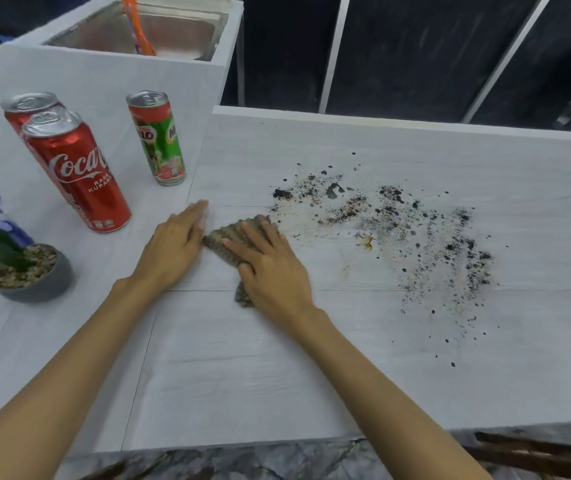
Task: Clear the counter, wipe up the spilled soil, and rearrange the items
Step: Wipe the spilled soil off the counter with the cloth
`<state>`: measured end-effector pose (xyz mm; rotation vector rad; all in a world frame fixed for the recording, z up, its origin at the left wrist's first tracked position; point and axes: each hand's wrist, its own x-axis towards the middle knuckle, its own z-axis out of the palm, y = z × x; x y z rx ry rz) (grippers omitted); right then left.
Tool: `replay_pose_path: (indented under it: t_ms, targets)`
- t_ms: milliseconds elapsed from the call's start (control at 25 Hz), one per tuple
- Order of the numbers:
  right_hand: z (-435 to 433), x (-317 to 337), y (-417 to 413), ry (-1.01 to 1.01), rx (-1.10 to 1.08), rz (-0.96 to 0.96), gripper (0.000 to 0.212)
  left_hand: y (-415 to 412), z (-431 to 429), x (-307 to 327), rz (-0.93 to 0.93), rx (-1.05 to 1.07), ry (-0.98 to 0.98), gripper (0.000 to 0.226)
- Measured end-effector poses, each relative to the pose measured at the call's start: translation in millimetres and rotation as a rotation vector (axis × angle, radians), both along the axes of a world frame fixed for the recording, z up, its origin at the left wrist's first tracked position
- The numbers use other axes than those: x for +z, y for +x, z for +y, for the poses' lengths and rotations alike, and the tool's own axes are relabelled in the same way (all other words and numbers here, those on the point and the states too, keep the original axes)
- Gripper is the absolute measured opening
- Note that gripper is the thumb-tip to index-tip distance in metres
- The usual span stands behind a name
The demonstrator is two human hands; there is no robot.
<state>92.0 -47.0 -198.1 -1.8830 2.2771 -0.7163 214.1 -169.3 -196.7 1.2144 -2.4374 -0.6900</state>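
Pale wood-grain counter (242, 375), matte. R hand (270, 268) flat, fingers spread, pressing ribbed brown cloth (228, 237); L hand (176, 244) flat beside it, fingers together on bare top. Grey round pot (41, 285) w/ pebbles + purple flowers. Spilled soil (415, 230), dark grainy scatter right of cloth. 3 cans upright: 2 red cola cans (76, 171), 1 green Milo can (157, 138). Steel sink (159, 32) far back.

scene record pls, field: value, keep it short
right hand: right hand flat on the cloth, pressing it to the counter
left hand: left hand flat on counter, beside cloth
spill: soil scattered right of cloth, not wiped
cans: two Coca-Cola cans and Milo can upright, far left
plant: potted flower at left edge
sink: sink behind cans
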Motion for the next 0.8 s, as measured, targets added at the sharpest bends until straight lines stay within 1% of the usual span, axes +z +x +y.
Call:
replay_pose_path:
  t_ms: [80, 200, 280, 320, 360, 400, 440, 520, 600, 720, 800]
  targets:
    - [3.7, 5.4, -34.5, 0.007, -0.043, 0.023, 0.045, -5.6, 5.9, 1.5, -0.014, -0.036, 0.008, 0.046]
    - [-2.0, 6.8, -88.3, -0.004, -0.151, -0.056, 0.044, -12.4, -0.4, 9.0, -0.038, -0.064, 0.011, 0.049]
    - [-12.4, 10.0, -107.3, -0.055, -0.325, -0.182, 0.044, -13.0, -11.2, 7.7, -0.057, -0.067, -0.009, 0.049]
    - [-17.7, 13.1, -108.1, -0.113, -0.411, -0.251, 0.043, -13.4, -13.7, 5.7, -0.074, -0.063, -0.031, 0.049]
    - [-24.3, 17.3, -102.9, -0.172, -0.447, -0.304, 0.041, -14.2, -16.5, -0.5, -0.087, -0.055, -0.061, 0.047]
    - [-31.3, 21.5, -89.7, -0.208, -0.401, -0.331, 0.042, -15.8, -17.7, -4.9, -0.097, -0.049, -0.104, 0.047]
    - [-38.5, 23.1, -70.9, -0.219, -0.291, -0.315, 0.045, -17.0, -19.6, -9.9, -0.1, -0.044, -0.136, 0.046]
    - [-48.5, 8.9, -22.0, -0.127, -0.103, -0.155, 0.052, -18.1, -20.8, -14.9, -0.111, -0.046, -0.17, 0.046]
    - [-53.6, -6.9, -6.0, -0.035, -0.092, -0.024, 0.048, -17.8, -23.0, -16.1, -0.123, -0.055, -0.183, 0.046]
    - [-50.0, -2.0, -47.9, -0.007, -0.116, 0.058, 0.045, -15.9, -23.7, -15.8, -0.136, -0.068, -0.189, 0.046]
    - [-43.4, -2.5, -84.3, -0.032, -0.12, 0.088, 0.045, -16.5, -21.5, -15.6, -0.14, -0.068, -0.192, 0.047]
